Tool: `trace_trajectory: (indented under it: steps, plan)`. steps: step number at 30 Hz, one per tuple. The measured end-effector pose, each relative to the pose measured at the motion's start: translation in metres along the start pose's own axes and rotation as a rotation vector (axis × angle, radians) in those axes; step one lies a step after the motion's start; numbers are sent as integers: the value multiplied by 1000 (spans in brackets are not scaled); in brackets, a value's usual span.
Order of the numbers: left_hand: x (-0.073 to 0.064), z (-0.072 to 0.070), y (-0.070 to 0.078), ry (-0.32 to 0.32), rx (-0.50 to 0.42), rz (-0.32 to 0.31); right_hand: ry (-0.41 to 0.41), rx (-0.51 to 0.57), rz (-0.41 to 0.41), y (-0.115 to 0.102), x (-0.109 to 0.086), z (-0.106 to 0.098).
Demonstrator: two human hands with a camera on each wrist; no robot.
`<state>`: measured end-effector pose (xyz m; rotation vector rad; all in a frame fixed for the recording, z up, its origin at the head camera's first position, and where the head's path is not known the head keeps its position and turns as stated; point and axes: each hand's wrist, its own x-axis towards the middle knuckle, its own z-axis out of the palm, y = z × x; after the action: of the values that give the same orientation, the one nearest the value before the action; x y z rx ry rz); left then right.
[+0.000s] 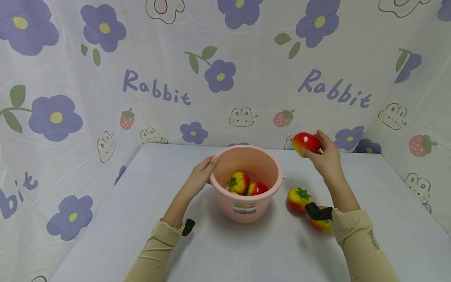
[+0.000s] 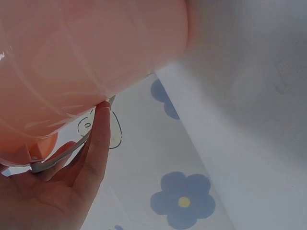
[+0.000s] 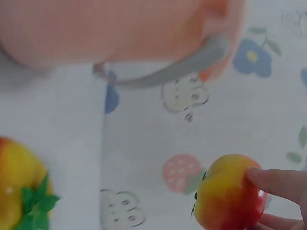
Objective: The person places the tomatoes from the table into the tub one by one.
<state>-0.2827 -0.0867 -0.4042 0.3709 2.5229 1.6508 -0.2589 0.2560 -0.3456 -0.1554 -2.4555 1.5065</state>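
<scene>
A pink plastic bucket point(image 1: 246, 209) stands upright on the table, with several red-and-yellow tomato-like fruits point(image 1: 239, 182) inside. My left hand point(image 1: 199, 176) grips its left rim, thumb on top and fingers against the outside wall; in the left wrist view the fingers pass by the grey bail handle point(image 2: 57, 158). Raised to the right of the bucket, my right hand point(image 1: 325, 156) pinches a glossy tomato-like fruit point(image 1: 305, 143). That fruit point(image 3: 229, 191) shows its green leafy top facing away from the fingers in the right wrist view.
On the table point(image 1: 127, 219), right of the bucket, lie a fruit point(image 1: 297, 199) with a green leafy top and another fruit point(image 1: 322, 225) partly hidden by the black wrist mount point(image 1: 318, 212). A flowered cloth point(image 1: 246, 51) hangs behind and at both sides.
</scene>
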Motion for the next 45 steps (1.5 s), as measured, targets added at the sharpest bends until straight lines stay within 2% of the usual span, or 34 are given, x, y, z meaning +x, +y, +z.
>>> trace_trajectory:
  steps: [7,14,23,33,38,42,45]
  plan:
    - [1,0,-2,1,9,-1,-22,-21,-185,-38,-16,12]
    - [1,0,-4,-8,4,6,-42,-60,-246,-61,-32,27]
    - [1,-1,-3,-10,0,15,-105,-41,-307,-77,-46,47]
    - [2,0,-3,-8,9,17,-194,28,-333,-88,-58,62]
    - [2,0,-3,-21,3,-11,-264,66,-309,-91,-65,71]
    - [1,1,-2,-28,-3,-32,-311,61,-273,-92,-72,78]
    - [1,0,-3,-18,2,-16,-339,36,-283,-91,-76,84]
